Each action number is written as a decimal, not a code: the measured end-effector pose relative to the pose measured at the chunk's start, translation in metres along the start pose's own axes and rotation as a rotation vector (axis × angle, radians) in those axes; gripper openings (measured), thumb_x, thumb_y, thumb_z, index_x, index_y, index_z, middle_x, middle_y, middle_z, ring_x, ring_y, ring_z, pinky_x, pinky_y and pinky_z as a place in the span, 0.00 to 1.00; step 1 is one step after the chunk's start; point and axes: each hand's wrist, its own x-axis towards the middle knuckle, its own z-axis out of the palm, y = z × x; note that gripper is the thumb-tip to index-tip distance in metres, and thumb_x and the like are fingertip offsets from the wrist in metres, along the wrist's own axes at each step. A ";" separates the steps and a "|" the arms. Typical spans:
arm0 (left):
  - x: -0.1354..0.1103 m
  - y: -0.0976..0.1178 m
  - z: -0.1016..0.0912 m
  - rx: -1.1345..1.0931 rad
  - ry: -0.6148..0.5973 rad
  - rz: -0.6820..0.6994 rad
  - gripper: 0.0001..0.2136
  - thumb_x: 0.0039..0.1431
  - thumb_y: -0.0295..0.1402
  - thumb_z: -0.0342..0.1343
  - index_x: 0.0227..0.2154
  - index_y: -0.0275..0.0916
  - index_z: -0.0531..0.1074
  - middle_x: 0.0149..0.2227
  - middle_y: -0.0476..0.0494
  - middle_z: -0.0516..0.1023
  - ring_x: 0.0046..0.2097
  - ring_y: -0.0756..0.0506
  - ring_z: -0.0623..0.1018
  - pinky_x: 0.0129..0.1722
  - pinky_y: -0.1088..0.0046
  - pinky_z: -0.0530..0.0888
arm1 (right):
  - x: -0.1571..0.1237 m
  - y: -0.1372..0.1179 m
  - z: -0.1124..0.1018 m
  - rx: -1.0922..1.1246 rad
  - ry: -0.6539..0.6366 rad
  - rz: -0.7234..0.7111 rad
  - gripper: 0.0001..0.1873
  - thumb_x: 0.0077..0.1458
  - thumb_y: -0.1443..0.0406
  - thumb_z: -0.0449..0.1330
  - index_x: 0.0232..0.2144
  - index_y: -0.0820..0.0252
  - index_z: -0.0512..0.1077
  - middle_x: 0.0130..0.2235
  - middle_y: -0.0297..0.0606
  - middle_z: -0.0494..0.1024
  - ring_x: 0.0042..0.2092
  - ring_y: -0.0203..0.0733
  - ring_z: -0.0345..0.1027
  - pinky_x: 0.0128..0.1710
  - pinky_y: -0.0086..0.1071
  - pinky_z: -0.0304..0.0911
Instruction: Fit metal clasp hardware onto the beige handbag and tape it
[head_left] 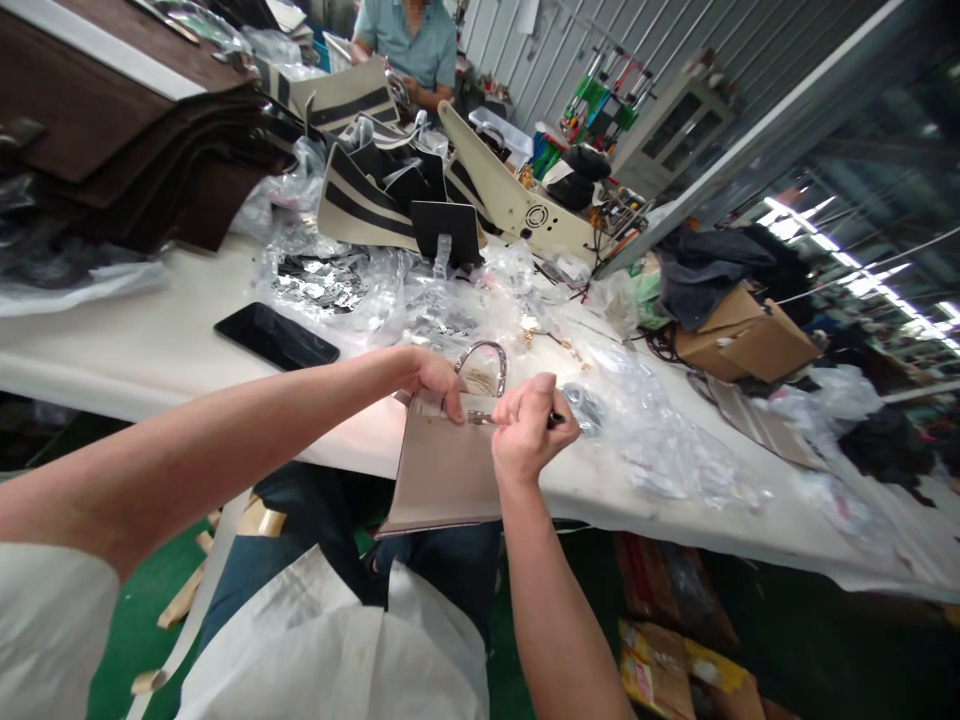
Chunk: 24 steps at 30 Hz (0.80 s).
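In the head view, a beige bag [446,470] sits towards six o'clock, overhanging the table's [600,505] near edge. The left hand [439,385] pinches its top; the right hand [531,428] is clenched around what seems a dark tool [556,420], mostly hidden. If the bag flexes, the tool could slip near the metal clasp [477,417] and scratch it. The five-o'clock package's [652,668] label is too blurred to read.
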 end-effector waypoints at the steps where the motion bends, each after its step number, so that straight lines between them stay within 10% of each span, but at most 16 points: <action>1: 0.000 0.000 0.000 -0.003 -0.002 0.007 0.25 0.39 0.32 0.82 0.44 0.41 0.83 0.41 0.41 0.89 0.42 0.37 0.87 0.40 0.66 0.87 | -0.001 0.000 0.000 -0.036 -0.013 -0.020 0.37 0.74 0.40 0.60 0.21 0.52 0.56 0.19 0.27 0.57 0.19 0.35 0.57 0.19 0.32 0.55; 13: 0.003 -0.004 0.004 -0.022 0.077 0.014 0.23 0.39 0.29 0.81 0.41 0.41 0.82 0.36 0.43 0.87 0.37 0.38 0.86 0.33 0.68 0.85 | -0.001 0.003 0.013 -0.115 0.002 0.074 0.36 0.72 0.38 0.60 0.20 0.51 0.60 0.20 0.30 0.60 0.21 0.37 0.59 0.20 0.33 0.60; 24: 0.002 -0.004 0.003 -0.028 0.044 0.021 0.29 0.35 0.32 0.83 0.45 0.42 0.83 0.40 0.42 0.89 0.39 0.38 0.87 0.36 0.66 0.85 | 0.066 0.017 0.025 0.134 0.022 0.404 0.42 0.62 0.36 0.69 0.19 0.51 0.50 0.17 0.22 0.50 0.15 0.29 0.45 0.12 0.28 0.42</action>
